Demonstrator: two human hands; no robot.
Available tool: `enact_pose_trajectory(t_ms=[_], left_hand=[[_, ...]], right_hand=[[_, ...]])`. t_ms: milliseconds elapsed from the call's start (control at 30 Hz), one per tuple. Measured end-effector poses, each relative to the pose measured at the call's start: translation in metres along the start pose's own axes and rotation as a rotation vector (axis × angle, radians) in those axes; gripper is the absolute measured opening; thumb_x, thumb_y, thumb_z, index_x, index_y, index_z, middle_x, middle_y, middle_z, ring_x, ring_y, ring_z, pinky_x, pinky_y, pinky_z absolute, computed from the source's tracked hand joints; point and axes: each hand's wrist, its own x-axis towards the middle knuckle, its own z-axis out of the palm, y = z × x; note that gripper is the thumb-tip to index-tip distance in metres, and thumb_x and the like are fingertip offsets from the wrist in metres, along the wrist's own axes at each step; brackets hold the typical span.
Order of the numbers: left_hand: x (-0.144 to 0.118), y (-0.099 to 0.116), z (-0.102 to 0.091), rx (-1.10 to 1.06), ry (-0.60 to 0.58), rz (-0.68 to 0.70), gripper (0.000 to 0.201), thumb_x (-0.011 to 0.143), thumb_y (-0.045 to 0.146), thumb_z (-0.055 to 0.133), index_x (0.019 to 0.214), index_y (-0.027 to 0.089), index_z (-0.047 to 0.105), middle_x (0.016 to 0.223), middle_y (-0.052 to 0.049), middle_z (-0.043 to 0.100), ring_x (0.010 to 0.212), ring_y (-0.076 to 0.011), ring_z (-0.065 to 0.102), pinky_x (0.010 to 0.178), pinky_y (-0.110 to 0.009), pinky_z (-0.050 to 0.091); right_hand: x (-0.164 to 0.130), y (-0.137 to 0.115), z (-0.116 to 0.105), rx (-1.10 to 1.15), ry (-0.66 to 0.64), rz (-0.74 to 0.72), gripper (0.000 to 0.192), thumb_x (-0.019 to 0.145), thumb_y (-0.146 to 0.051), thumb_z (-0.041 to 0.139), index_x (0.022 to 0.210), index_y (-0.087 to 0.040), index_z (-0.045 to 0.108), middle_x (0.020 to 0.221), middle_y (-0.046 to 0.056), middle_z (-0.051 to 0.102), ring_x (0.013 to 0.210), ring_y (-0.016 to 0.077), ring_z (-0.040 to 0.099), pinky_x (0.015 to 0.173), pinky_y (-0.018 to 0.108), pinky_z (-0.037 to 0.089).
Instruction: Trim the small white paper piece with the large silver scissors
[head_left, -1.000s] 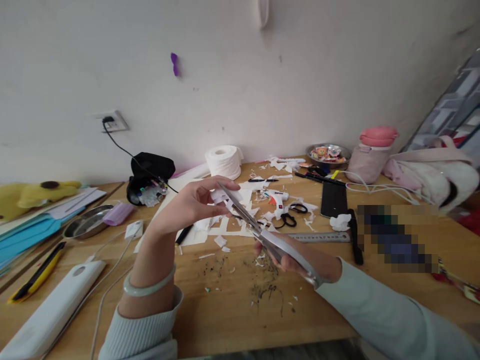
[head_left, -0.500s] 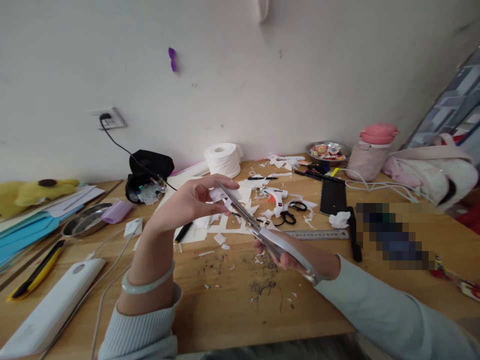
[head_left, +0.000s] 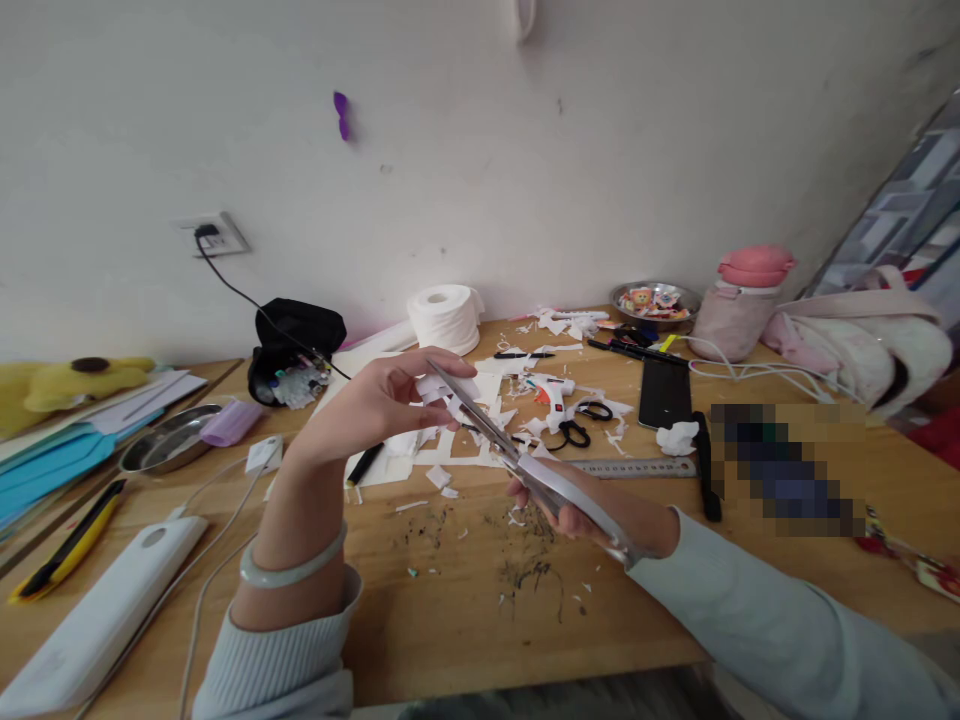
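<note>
My left hand (head_left: 382, 400) is raised over the wooden table, its thumb and fingers pinching a small piece of white paper (head_left: 435, 388). In my right hand (head_left: 562, 500) is a large pair of scissors (head_left: 536, 472) with pale grey handles, fingers wrapped around them. The blades point up and left and reach the paper beside the left fingertips. Whether they are cutting through it, I cannot tell. Under the hands lie white paper scraps (head_left: 439, 477) and a cut sheet of white paper (head_left: 390, 466).
Behind the hands stand a toilet paper roll (head_left: 444, 318) and a glue gun (head_left: 555, 400). Black-handled scissors (head_left: 576, 432), a steel ruler (head_left: 637, 468) and a phone (head_left: 664, 392) lie to the right. A white power strip (head_left: 105, 610) and a yellow utility knife (head_left: 67, 540) are at left.
Both hands, the paper and the scissors hold nearly the same pose. The whole view has shifted very slightly.
</note>
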Motion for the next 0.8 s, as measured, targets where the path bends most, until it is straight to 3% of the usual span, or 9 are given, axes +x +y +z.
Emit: enact_pose_trajectory(t_ms=[200, 367, 600, 800], left_hand=[[0.0003, -0.0023, -0.0008, -0.015, -0.007, -0.004, 0.038, 0.067, 0.022, 0.072, 0.104, 0.019, 0.063, 0.1, -0.005, 0.063, 0.075, -0.0114, 0.059, 0.063, -0.022, 0.05], [-0.0002, -0.0038, -0.0014, -0.026, -0.016, -0.008, 0.038, 0.068, 0.021, 0.071, 0.105, 0.02, 0.062, 0.101, -0.005, 0.063, 0.075, -0.0114, 0.059, 0.064, -0.023, 0.052], [-0.0006, -0.0018, -0.0019, -0.002, -0.022, 0.016, 0.036, 0.068, 0.02, 0.07, 0.103, 0.019, 0.062, 0.103, -0.005, 0.063, 0.079, -0.0124, 0.06, 0.067, -0.024, 0.051], [-0.0011, -0.0025, -0.0034, 0.037, -0.036, 0.029, 0.036, 0.07, 0.021, 0.069, 0.104, 0.02, 0.061, 0.105, -0.005, 0.063, 0.081, -0.0126, 0.06, 0.069, -0.024, 0.05]], right_hand=[[-0.0019, 0.0056, -0.005, -0.058, -0.034, -0.088, 0.038, 0.073, -0.049, 0.053, 0.095, -0.021, 0.066, 0.083, -0.003, 0.066, 0.051, -0.0009, 0.05, 0.04, 0.015, 0.023], [0.0001, 0.0007, -0.0029, -0.011, -0.066, -0.094, 0.041, 0.067, -0.054, 0.059, 0.09, -0.021, 0.066, 0.074, -0.005, 0.059, 0.048, -0.0029, 0.045, 0.038, 0.011, 0.027], [-0.0018, 0.0054, -0.0026, -0.14, -0.016, -0.212, 0.05, 0.067, -0.059, 0.052, 0.095, -0.019, 0.065, 0.079, -0.005, 0.064, 0.045, -0.0048, 0.043, 0.04, 0.013, 0.025], [0.0009, 0.0067, -0.0045, -0.166, -0.014, -0.073, 0.05, 0.063, -0.061, 0.055, 0.093, -0.022, 0.066, 0.081, -0.002, 0.065, 0.04, -0.0056, 0.042, 0.036, 0.011, 0.024]])
